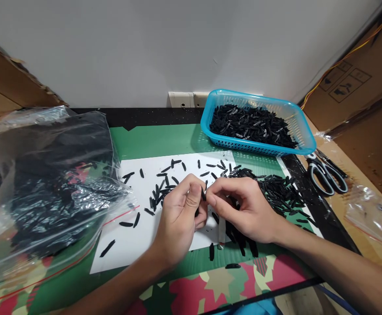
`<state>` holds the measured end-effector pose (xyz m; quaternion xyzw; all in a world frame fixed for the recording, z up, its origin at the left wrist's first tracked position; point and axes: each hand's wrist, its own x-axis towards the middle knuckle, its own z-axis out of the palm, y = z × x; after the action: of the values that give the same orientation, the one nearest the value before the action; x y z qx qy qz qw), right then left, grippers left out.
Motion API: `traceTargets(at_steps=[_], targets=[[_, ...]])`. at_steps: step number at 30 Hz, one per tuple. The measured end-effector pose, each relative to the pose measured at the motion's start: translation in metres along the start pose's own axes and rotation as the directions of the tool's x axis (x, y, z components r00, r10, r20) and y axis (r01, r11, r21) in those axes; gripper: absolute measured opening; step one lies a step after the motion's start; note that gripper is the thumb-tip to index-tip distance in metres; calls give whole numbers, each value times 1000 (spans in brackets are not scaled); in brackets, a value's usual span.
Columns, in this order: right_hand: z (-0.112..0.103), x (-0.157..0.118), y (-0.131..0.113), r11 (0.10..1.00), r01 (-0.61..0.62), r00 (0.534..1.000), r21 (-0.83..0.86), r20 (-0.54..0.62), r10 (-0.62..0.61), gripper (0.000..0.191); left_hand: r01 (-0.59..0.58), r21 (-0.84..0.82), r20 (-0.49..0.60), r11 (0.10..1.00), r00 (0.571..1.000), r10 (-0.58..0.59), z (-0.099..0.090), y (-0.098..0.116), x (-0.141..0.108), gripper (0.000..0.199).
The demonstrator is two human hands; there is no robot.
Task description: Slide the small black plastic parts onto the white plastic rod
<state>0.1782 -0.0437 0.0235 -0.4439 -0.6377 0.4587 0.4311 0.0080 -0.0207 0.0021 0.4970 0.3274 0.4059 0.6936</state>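
Over the white paper, my left hand is closed, its thumb and forefinger pinching a small black piece. The fingertips of my right hand are pressed together at the right side of that piece, close against my left fingers; whether they grip it is hidden. Black strips lie scattered on the paper, and a dense pile of them spreads to the right, partly under my right hand. A pale flat stick lies just below my right hand.
A blue basket full of black strips stands at the back right. Clear plastic bags with black contents cover the left. Scissors and a small clear bag lie at the right. Cardboard rises beyond them.
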Motion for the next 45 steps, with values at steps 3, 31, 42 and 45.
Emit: traceTargets(at_steps=[3, 31, 42, 45], targets=[[0, 1, 1, 1000, -23, 1000, 14, 17, 22, 28, -4, 16, -3, 1000, 1000, 4, -1, -2, 0, 37], [2, -7, -1, 995, -49, 998, 89, 44, 45, 20, -240, 465, -71, 852, 949, 306, -3, -3, -9, 32], [13, -6, 2, 994, -106, 990, 36, -85, 109, 30, -252, 665, -11, 703, 938, 346, 6, 0, -10, 31], [10, -3, 4, 991, -124, 990, 53, -65, 127, 36, -237, 635, -2, 735, 951, 309, 4, -1, -9, 32]])
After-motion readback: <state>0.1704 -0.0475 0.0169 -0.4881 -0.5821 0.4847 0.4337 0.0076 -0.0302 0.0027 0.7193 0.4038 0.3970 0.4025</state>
